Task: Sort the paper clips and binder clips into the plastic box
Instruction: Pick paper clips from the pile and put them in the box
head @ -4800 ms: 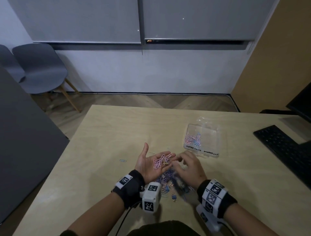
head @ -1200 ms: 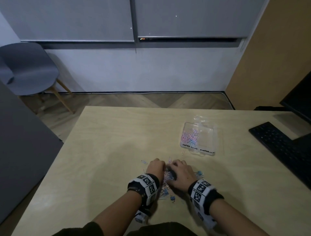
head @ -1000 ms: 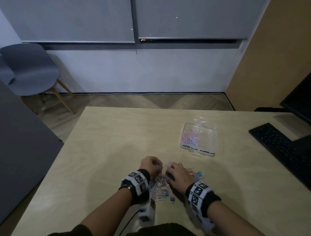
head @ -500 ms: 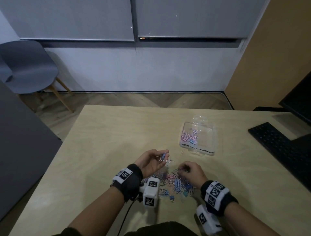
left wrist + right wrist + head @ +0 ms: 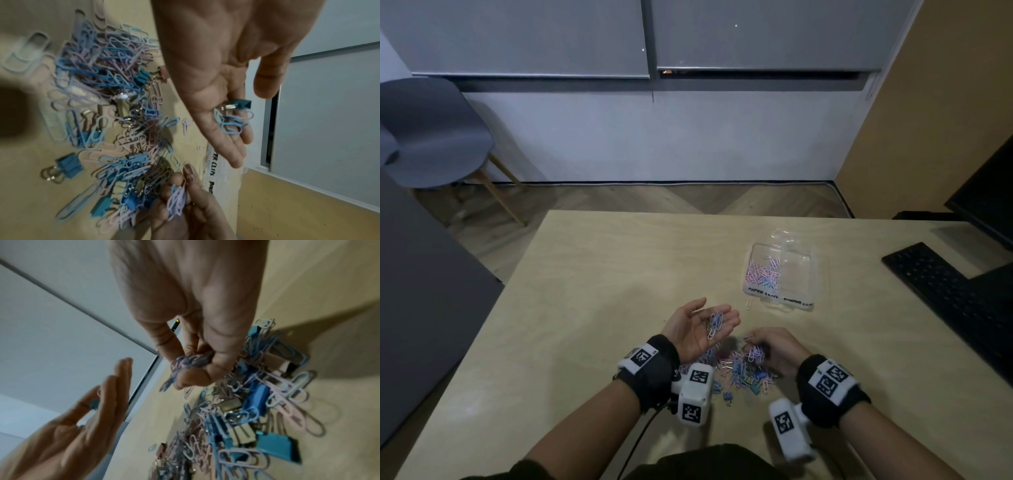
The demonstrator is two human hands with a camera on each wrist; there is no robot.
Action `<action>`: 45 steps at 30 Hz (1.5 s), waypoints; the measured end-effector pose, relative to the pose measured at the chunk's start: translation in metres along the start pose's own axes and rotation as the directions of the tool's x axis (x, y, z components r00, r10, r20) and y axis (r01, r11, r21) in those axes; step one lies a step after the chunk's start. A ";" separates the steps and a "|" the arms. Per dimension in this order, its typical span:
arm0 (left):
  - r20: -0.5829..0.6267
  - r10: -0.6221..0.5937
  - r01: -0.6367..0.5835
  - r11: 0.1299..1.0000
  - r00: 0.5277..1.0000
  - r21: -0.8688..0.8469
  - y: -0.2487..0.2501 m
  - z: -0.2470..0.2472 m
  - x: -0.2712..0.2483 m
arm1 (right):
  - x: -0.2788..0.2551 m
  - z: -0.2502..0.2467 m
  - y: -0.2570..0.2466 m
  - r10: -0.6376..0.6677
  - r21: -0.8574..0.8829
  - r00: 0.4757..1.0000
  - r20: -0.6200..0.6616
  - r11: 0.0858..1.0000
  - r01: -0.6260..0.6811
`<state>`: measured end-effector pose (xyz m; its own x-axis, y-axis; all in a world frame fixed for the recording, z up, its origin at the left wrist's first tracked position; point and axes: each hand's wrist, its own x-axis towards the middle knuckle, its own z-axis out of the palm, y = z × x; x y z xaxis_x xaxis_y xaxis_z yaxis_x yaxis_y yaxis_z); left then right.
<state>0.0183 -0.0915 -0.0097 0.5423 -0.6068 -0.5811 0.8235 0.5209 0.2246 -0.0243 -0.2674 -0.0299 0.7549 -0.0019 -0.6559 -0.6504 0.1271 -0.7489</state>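
Note:
My left hand [image 5: 688,329] is held palm up above the table with its fingers nearly straight. Several blue paper clips [image 5: 232,123] and a teal binder clip [image 5: 242,103] lie on them. To its right, my right hand [image 5: 767,349] pinches a small bunch of lilac and blue paper clips [image 5: 189,365] just over the mixed pile [image 5: 736,373] of paper clips and binder clips. The clear plastic box [image 5: 799,274] stands open farther back on the right. Pink and blue paper clips [image 5: 763,274] fill its left compartment.
One loose paper clip [image 5: 749,303] lies in front of the box. A blue binder clip [image 5: 727,397] sits at the pile's near edge. A black keyboard [image 5: 955,294] and monitor [image 5: 989,192] occupy the right side. Left of the table are a dark surface [image 5: 421,291] and a grey chair [image 5: 431,137].
Both hands were face down in the pile a second ago. The left has since turned palm up with clips on it, and the right has lifted a pinch of clips.

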 end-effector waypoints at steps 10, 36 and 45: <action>-0.166 0.016 0.007 0.991 0.986 0.135 -0.003 -0.013 0.000 | -0.017 0.004 -0.011 -0.032 0.260 0.996 0.079 0.966 0.010; 0.015 -0.103 0.101 0.991 0.995 0.093 -0.016 0.009 -0.006 | -0.048 0.030 -0.027 -0.744 -0.621 0.661 0.100 0.473 0.626; 0.274 -0.122 0.119 0.992 0.954 0.029 -0.014 0.011 -0.018 | -0.042 0.023 -0.011 -0.787 -0.814 0.546 0.287 0.100 0.572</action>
<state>-0.0013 -0.0948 0.0064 0.4621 -0.8069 -0.3678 0.8867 0.4272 0.1769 -0.0467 -0.2455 0.0086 0.9484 0.1837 0.2583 0.2977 -0.7962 -0.5267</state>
